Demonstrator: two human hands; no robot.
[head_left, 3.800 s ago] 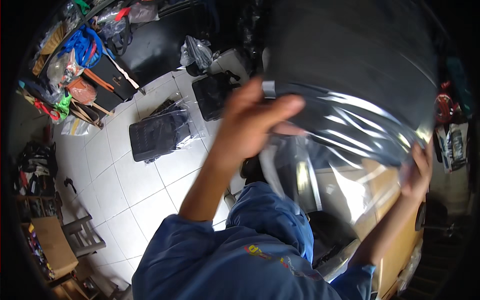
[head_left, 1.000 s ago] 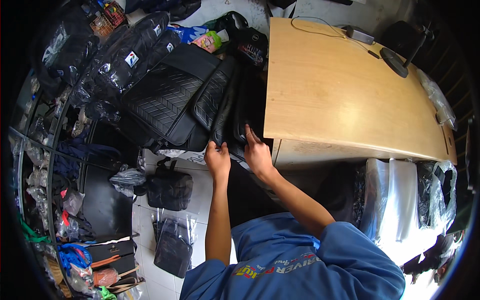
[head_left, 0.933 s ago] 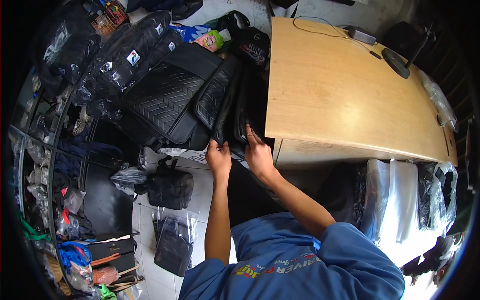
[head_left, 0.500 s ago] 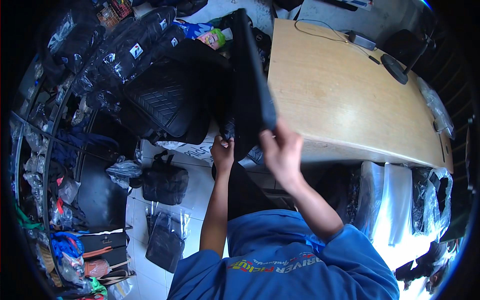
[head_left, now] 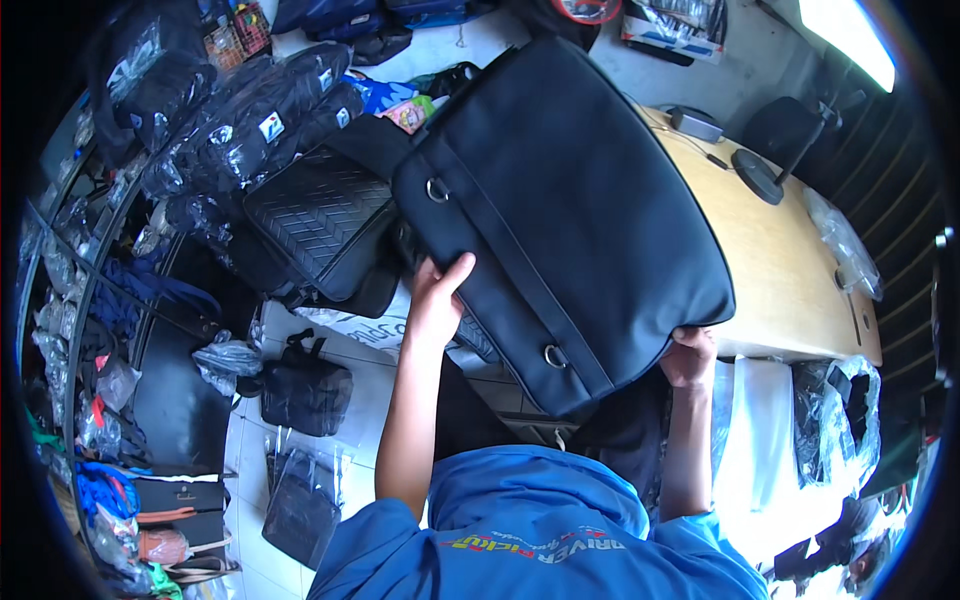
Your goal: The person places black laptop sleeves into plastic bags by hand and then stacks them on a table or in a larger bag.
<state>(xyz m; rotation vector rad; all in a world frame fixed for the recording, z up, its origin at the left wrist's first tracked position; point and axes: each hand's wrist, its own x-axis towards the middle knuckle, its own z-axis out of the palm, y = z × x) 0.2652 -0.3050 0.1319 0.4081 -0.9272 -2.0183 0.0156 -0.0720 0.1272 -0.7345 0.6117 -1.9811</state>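
A large black bag (head_left: 590, 200) with a smooth leather-like face is held up in front of me, tilted, its broad side turned toward me. Along its left side runs a sewn strip with two metal D-rings. My left hand (head_left: 440, 295) grips the left edge between the rings, thumb on the face and fingers hidden behind. At the lower right corner, my right hand (head_left: 690, 355) pinches the edge, where the material puckers. Just left of the held bag rests another black bag (head_left: 325, 220) with a chevron-patterned panel.
A light wooden table (head_left: 780, 290) stands behind and to the right, bearing a lamp-like stand (head_left: 757, 175) and a small grey box (head_left: 697, 123). Plastic-wrapped bags (head_left: 270, 120) are piled at the left. Two dark bags (head_left: 305, 390) (head_left: 303, 510) lie on the tiled floor. Clear plastic sheets (head_left: 755, 420) hang below the table.
The bag has turned from edge-on to showing its broad face and now covers part of the table. My right hand has moved right and down to its lower corner.
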